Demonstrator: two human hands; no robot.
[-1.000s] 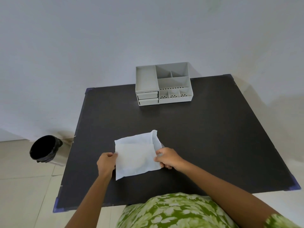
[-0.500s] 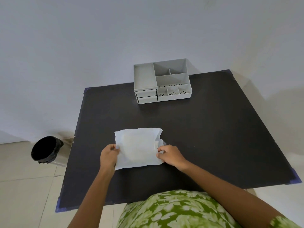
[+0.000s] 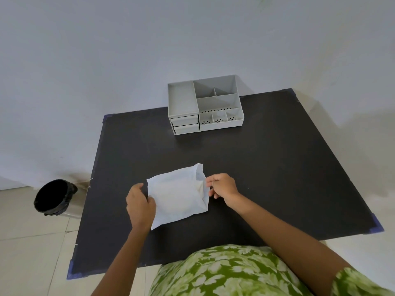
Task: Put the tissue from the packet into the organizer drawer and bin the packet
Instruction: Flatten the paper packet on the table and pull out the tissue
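With your left hand pinching the packet's closed edge, spread its open mouth with your right hand's pinching fingertips and draw the tissue out.

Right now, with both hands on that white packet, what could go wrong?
1. The left hand grips one end of the packet while the right hand pinches its open end; a hard tug might tear the tissue inside.
2. Both drawers of the organizer look closed, so a hand must free up to open one.
3. The bin stands on the floor beside the table, so a tossed packet may miss.
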